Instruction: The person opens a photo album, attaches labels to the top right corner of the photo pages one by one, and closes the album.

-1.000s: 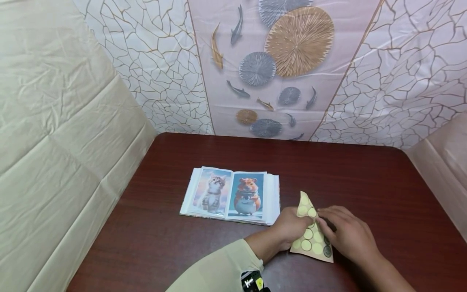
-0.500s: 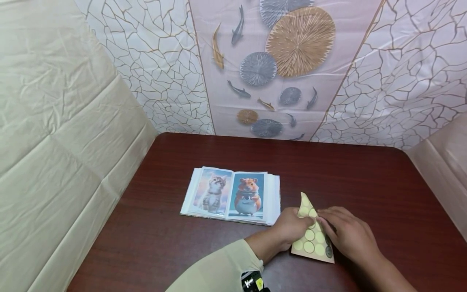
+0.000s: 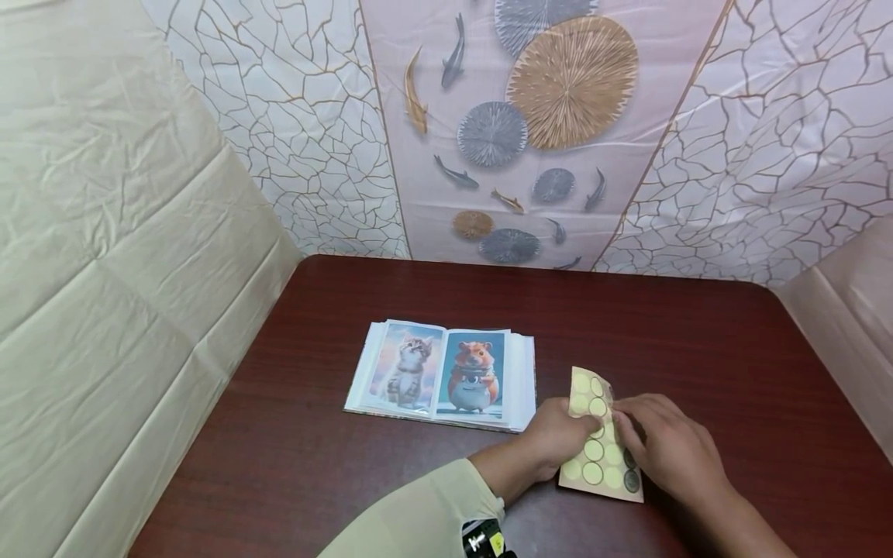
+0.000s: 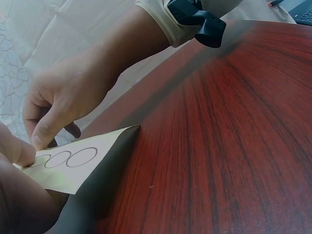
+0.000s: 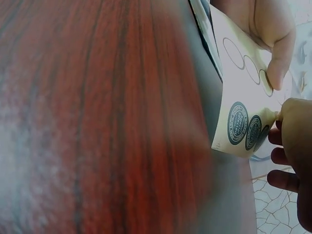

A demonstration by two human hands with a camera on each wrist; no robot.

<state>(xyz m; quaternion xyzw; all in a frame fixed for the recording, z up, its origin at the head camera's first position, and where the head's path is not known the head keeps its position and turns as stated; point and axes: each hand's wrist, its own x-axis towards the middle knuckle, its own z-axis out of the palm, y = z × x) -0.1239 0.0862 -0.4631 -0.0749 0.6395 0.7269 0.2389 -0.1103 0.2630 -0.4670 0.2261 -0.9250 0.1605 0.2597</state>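
A cream sticker sheet [image 3: 584, 463] with rows of round outlines is held above the table at the right in the head view. My left hand [image 3: 553, 434] grips its left side, thumb on top. At the right edge, my right hand [image 3: 673, 446] pinches with thumb and index finger. In the right wrist view, several dark printed round stickers [image 5: 238, 123] line the edge beside the right fingertips. Whether a sticker's edge is in that pinch, I cannot tell. The left wrist view shows the sheet's near corner lifted off the table.
An open photo album [image 3: 519, 380] lies left of the hands, showing a kitten picture [image 3: 408, 368] and a hamster picture [image 3: 474, 376]. All of this is on a dark red-brown table [image 3: 279, 449]. Patterned cloth [image 3: 488, 132] hangs behind, with pale cloth [image 3: 139, 256] at the left.
The sheet's far end, curled to a point before, now lies flatter and shows more circles. Its near end has shifted slightly right. The right hand has moved slightly right; the left hand stays.
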